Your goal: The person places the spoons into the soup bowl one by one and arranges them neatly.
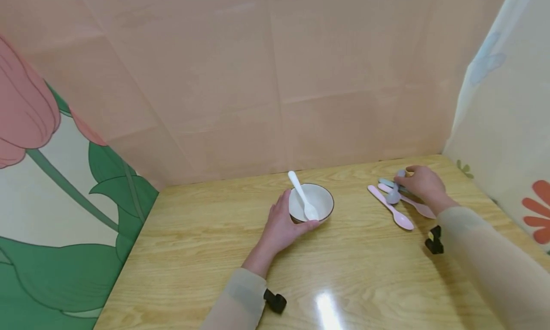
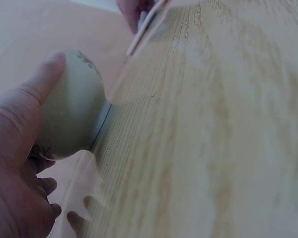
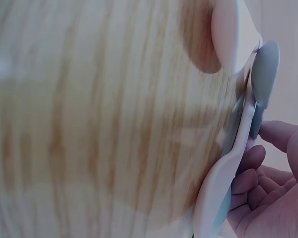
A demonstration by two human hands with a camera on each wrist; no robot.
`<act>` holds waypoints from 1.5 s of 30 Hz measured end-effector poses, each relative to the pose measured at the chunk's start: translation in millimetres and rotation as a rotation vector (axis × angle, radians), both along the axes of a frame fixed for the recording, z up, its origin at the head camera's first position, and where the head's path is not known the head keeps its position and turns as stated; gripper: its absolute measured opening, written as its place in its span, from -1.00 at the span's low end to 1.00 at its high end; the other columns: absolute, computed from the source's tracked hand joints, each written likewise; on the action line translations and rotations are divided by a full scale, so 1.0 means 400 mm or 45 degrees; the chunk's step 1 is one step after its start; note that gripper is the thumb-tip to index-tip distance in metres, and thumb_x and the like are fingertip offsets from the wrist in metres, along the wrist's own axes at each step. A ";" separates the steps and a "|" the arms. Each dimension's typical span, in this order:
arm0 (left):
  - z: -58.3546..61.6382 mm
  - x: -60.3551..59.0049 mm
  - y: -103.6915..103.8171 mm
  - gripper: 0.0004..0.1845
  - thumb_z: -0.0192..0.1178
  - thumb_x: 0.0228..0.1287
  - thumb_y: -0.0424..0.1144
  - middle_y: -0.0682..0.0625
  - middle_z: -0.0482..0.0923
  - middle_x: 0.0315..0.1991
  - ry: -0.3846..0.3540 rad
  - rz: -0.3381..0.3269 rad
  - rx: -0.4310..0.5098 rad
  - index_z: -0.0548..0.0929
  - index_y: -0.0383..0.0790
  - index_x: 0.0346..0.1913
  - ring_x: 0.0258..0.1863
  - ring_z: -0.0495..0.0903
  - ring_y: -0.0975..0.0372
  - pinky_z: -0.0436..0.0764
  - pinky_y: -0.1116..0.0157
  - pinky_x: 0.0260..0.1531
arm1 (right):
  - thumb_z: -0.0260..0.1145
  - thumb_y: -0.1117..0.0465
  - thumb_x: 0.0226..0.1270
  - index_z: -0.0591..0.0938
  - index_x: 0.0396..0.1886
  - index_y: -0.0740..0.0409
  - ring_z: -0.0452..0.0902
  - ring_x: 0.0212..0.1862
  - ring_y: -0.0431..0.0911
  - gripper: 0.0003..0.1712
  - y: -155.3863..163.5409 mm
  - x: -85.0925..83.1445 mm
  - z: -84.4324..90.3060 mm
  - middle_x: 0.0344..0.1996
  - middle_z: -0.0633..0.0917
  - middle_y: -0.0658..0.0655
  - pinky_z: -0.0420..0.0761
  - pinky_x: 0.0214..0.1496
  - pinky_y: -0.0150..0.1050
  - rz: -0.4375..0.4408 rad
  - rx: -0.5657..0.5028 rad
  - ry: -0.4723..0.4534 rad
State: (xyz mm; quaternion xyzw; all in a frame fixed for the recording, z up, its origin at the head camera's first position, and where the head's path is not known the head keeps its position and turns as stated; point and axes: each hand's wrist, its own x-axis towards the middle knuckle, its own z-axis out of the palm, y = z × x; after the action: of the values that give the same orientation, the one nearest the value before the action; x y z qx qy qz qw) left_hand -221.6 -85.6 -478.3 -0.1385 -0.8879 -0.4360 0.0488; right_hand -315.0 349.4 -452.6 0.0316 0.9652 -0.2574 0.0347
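My left hand grips the left side of a white bowl with a dark rim, thumb along the near side. A white spoon leans inside it, handle past the far rim. In the left wrist view the bowl's outer wall shows a small painted pattern. At the right, my right hand pinches the handle of a grey spoon over other spoons. Under and beside it lie a pink spoon, a second pink spoon and a blue-green spoon, partly covered.
Both hands work over a wooden table. A pinkish cloth wall rises at its back edge. Printed panels stand left and right. The spoons lie close to the right edge.
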 end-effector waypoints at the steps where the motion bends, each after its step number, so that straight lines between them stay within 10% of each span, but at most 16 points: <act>1: 0.000 0.000 0.001 0.19 0.65 0.12 0.34 -0.02 0.49 0.46 0.001 -0.001 -0.002 0.25 -0.02 0.68 0.34 0.44 -0.02 0.50 -0.06 0.31 | 0.30 -0.17 0.62 0.29 0.56 0.64 0.39 0.35 0.61 0.00 0.000 0.001 0.001 0.42 0.40 0.69 0.44 0.33 0.47 -0.004 -0.003 -0.002; 16: 0.002 0.002 -0.004 0.23 0.64 0.12 0.36 -0.01 0.47 0.48 -0.011 -0.003 -0.019 0.21 0.00 0.71 0.34 0.44 -0.02 0.51 -0.08 0.30 | 0.26 -0.06 0.68 0.36 0.60 0.47 0.60 0.19 0.45 -0.18 -0.006 0.020 0.001 0.23 0.61 0.64 0.57 0.15 0.33 -0.030 -0.150 0.093; 26: 0.002 0.004 -0.006 0.23 0.64 0.12 0.35 -0.02 0.48 0.48 -0.008 -0.012 -0.010 0.21 -0.02 0.71 0.34 0.44 -0.03 0.53 -0.08 0.28 | 0.28 -0.09 0.71 0.30 0.71 0.31 0.78 -0.12 0.15 -0.15 -0.042 0.039 0.040 0.12 0.71 0.55 0.65 -0.21 -0.19 0.018 -0.329 0.161; 45: -0.001 0.006 -0.022 0.19 0.64 0.12 0.36 0.01 0.50 0.43 -0.006 -0.016 0.009 0.25 0.02 0.68 0.32 0.45 -0.01 0.53 -0.08 0.27 | 0.37 0.07 0.70 0.31 0.75 0.12 0.74 -0.22 0.04 -0.21 -0.223 0.082 0.145 -0.04 0.80 0.30 0.72 -0.14 -0.27 0.191 -0.600 0.240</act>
State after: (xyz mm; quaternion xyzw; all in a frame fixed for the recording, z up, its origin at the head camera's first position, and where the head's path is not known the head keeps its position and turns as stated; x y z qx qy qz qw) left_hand -219.2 -94.3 -478.8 -0.1427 -0.8855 -0.4398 0.0444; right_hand -282.2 260.0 -394.7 -0.0731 0.8771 -0.4737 -0.0298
